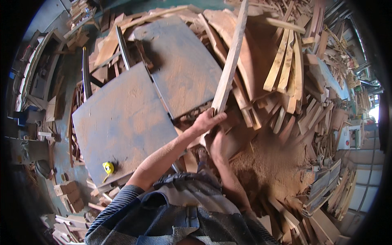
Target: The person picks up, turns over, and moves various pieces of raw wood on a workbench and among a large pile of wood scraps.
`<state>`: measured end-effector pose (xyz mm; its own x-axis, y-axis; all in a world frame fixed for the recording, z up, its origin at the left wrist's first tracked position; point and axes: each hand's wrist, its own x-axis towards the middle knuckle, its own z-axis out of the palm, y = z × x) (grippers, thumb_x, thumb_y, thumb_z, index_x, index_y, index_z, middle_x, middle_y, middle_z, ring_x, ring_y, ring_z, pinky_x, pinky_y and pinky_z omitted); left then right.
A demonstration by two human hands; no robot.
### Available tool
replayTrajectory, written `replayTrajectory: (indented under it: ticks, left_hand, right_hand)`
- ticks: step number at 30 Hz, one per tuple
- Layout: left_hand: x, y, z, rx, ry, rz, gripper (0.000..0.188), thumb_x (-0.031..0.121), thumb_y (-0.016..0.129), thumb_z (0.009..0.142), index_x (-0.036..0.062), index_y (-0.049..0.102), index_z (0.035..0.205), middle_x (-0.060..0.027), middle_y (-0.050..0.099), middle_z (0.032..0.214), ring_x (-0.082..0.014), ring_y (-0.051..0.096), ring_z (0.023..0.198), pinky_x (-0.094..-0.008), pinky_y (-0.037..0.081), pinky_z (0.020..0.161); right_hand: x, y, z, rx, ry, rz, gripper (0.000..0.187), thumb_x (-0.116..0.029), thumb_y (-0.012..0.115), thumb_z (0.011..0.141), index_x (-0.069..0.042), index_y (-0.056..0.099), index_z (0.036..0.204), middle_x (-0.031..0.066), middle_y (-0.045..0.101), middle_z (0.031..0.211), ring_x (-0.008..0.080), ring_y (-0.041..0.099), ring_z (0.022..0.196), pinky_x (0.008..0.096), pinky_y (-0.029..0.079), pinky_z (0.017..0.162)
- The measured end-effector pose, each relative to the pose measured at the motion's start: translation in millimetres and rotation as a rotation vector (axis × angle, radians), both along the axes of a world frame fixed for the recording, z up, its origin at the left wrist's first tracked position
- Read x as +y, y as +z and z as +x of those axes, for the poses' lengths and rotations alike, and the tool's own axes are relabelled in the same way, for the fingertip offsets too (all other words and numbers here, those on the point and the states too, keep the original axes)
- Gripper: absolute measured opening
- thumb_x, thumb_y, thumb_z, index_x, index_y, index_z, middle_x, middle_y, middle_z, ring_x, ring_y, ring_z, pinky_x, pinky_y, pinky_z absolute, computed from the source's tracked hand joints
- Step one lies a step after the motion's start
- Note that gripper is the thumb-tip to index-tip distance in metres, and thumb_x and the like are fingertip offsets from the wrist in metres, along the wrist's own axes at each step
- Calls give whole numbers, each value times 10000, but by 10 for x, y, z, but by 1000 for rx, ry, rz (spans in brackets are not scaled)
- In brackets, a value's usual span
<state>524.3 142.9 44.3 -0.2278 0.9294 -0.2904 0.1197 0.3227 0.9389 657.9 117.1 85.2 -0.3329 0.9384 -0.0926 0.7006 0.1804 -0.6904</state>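
A long, narrow, pale wooden board (232,61) slants up and away in front of me, just right of the saw table. My left hand (207,121) is closed around its near part, fingers over the top. Close below, my right hand (216,143) grips the board's near end; some of its fingers are hidden. The grey metal saw table (122,118) is dusted with sawdust, and a gap divides it from a second metal plate (183,69) beyond. A yellow tape measure (108,167) lies at the table's near left corner.
Wide rough planks (241,53) and yellowish strips (281,61) are stacked at the far right. Sawdust (273,167) is heaped on the floor to my right, among scattered offcuts. Two metal rails (122,47) stick out left of the far plate. Wood blocks (68,192) sit at lower left.
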Motion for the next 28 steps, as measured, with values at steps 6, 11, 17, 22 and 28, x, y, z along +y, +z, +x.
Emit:
replayTrajectory:
  ticks: [6, 11, 17, 22, 28]
  left_hand:
    - [474, 118, 102, 412, 83, -149, 542, 226, 692, 773, -29, 493, 1209, -311, 693, 1045, -501, 671, 1009, -553, 545, 891]
    - [355, 98, 2, 532, 108, -103, 402, 88, 591, 793, -36, 505, 1166, -323, 695, 925, -516, 682, 905, -589, 549, 817]
    - [-359, 450, -471, 544, 13, -210, 449, 112, 621, 810, -15, 516, 1228, -325, 689, 949, -529, 666, 933, -585, 531, 805]
    - [-1544, 751, -752, 587, -19, -288, 375, 78, 585, 803, 2, 513, 1163, -328, 678, 896, -535, 657, 876, -598, 530, 760]
    - [-3141, 1106, -825, 701, -7, -332, 625, 36, 619, 760, 47, 509, 1375, -355, 674, 1028, -513, 670, 997, -572, 535, 904]
  right_hand:
    - [0, -205, -121, 49, 54, 97, 428, -109, 674, 760, -18, 556, 1162, 238, 708, 940, 457, 678, 879, 550, 545, 735]
    - [-131, -142, -229, 188, 52, -3, 402, -162, 676, 801, -32, 562, 1164, 222, 702, 880, 459, 679, 806, 529, 532, 675]
    - [-176, -45, -127, 421, 336, -348, 367, -221, 718, 959, -2, 649, 1245, 176, 743, 1066, 302, 731, 1010, 400, 568, 888]
    - [341, -92, -127, 265, 306, 205, 374, -118, 723, 897, -15, 642, 1247, 216, 731, 1023, 376, 726, 925, 436, 598, 798]
    - [1146, 113, -703, 69, 471, 626, 598, -82, 724, 874, -45, 524, 1435, 218, 611, 1366, 370, 604, 1241, 437, 505, 1073]
